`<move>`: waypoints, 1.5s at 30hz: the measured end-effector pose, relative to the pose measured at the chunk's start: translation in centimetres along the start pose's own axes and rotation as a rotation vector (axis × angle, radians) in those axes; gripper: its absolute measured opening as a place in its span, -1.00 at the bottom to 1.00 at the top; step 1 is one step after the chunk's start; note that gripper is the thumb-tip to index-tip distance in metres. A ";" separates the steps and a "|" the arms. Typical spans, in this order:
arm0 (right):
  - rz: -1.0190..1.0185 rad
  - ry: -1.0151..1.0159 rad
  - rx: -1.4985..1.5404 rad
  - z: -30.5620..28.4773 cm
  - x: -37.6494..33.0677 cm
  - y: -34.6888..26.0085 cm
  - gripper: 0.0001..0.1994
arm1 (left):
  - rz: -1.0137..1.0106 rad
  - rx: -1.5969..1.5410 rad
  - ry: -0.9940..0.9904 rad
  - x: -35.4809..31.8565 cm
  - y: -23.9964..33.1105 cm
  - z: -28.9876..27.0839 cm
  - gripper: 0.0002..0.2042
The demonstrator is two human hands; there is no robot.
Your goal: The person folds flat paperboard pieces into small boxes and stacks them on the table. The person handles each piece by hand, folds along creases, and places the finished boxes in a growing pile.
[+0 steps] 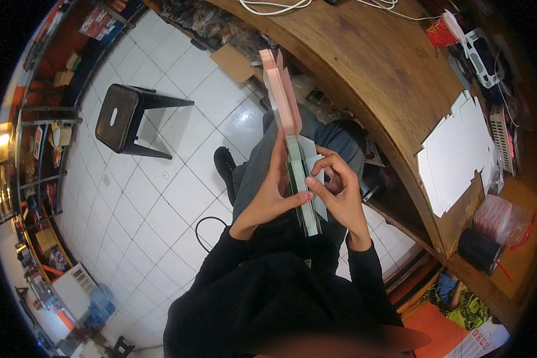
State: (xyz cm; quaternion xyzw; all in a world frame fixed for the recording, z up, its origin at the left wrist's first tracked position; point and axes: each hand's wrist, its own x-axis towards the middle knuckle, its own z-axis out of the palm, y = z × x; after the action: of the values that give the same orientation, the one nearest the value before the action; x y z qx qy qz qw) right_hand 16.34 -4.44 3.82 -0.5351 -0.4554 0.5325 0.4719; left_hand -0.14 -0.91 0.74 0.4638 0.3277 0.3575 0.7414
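Observation:
Above my lap I hold a long, narrow folded card piece (300, 158), possibly a box, with a pink upper part and a pale green lower part edged in dark green. My left hand (274, 194) is closed around its left side, the thumb lying across the green part. On the other side my right hand (339, 188) is closed, its fingers curled by a pale grey-blue flap (308, 147) and its thumb against the green edge. Part of the flap is hidden behind the right fingers. The pink end has loose, upright flaps and points away from me.
A wooden table (364, 65) curves along my right. On it lie white cut sheets (456, 155), a black spool (479, 249), a red cup (441, 33) and white cables (274, 9). A dark stool (120, 119) stands on the tiled floor to the left, before shelves (45, 155).

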 end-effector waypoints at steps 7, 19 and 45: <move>0.052 -0.007 0.014 -0.1 0.1 -0.3 -0.86 | 0.015 0.022 0.001 0.1 -0.3 -0.2 0.19; -0.165 0.034 -0.184 -0.6 0.3 0.3 -0.90 | 0.005 0.021 0.013 0.1 -0.1 -0.1 0.21; -0.075 0.022 -0.083 -0.4 0.2 -0.2 -0.88 | 0.025 0.037 0.008 0.2 -0.3 0.0 0.19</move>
State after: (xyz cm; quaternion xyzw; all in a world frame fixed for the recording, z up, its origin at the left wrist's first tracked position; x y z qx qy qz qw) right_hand 16.74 -4.24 3.97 -0.5428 -0.4916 0.4890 0.4739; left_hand 0.04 -0.89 0.47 0.4800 0.3312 0.3625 0.7270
